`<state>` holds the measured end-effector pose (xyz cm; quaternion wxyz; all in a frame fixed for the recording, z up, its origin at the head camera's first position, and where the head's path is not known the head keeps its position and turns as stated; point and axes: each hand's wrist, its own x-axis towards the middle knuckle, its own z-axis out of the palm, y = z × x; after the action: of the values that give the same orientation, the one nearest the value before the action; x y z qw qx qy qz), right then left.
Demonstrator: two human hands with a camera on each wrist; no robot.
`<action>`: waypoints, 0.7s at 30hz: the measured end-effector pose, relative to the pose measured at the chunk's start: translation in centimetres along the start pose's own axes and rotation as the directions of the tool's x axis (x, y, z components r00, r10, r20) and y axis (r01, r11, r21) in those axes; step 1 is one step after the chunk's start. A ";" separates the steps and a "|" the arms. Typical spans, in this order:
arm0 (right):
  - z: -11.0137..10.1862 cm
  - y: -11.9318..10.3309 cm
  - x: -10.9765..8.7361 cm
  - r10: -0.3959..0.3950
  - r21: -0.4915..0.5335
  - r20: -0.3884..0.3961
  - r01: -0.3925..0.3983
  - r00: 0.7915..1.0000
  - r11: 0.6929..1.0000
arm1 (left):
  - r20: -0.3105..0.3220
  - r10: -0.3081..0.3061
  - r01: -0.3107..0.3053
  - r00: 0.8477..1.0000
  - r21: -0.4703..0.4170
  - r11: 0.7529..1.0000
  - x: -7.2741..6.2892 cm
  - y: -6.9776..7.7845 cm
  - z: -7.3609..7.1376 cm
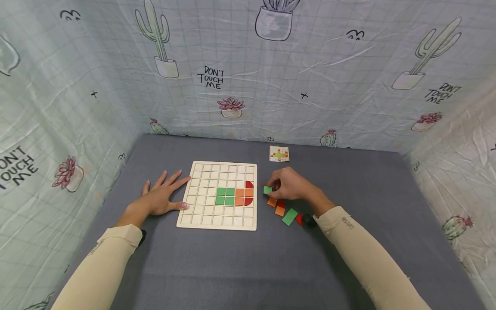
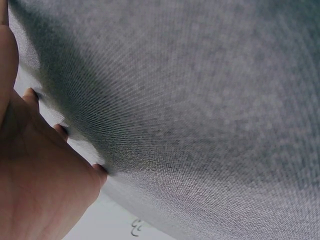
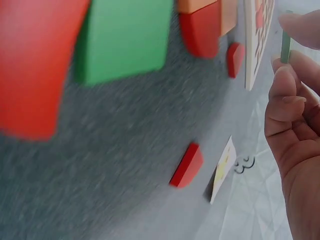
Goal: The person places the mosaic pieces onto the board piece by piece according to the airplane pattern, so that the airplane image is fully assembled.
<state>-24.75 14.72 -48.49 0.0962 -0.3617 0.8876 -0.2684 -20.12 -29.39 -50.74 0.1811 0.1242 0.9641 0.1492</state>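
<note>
My right hand [image 1: 290,184] pinches a small green square tile [image 1: 267,190] between thumb and fingertips, just off the board's right side. In the right wrist view that tile [image 3: 285,47] stands edge-on between the fingers. My left hand [image 1: 160,198] lies with fingers spread, its index finger and thumb touching the left edge of the cream grid board [image 1: 201,220]. On the board, several green tiles [image 1: 225,196] form a block, with orange tiles [image 1: 239,193] beside it and red rounded pieces [image 1: 249,184] at the right.
Loose orange tiles [image 1: 280,211], a green piece [image 1: 289,216] and red pieces [image 1: 299,219] lie right of the board. Another red piece [image 3: 187,166] lies near the picture card [image 1: 279,153]. Printed cloth [image 1: 248,86] rises behind the grey table surface [image 1: 217,267].
</note>
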 end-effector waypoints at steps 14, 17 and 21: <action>1.4 -1.5 1.8 -0.063 0.040 -0.006 0.063 0.998 0.997 | 0.009 -0.006 0.006 1.000 0.010 1.000 0.3 -0.1 0.1; 1.7 -1.8 2.4 -0.071 0.043 0.001 0.071 0.997 0.997 | 0.004 -0.008 0.008 1.000 0.013 1.000 0.4 -0.2 0.2; 2.3 -2.3 3.2 -0.083 0.063 0.003 0.083 0.997 0.995 | 0.003 -0.010 0.010 1.000 0.024 1.000 0.3 -0.3 0.2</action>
<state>-24.86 10.20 -49.13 0.0989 -0.3959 0.8627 -0.2986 -20.32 -29.55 -51.14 0.1818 0.1219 0.9661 0.1367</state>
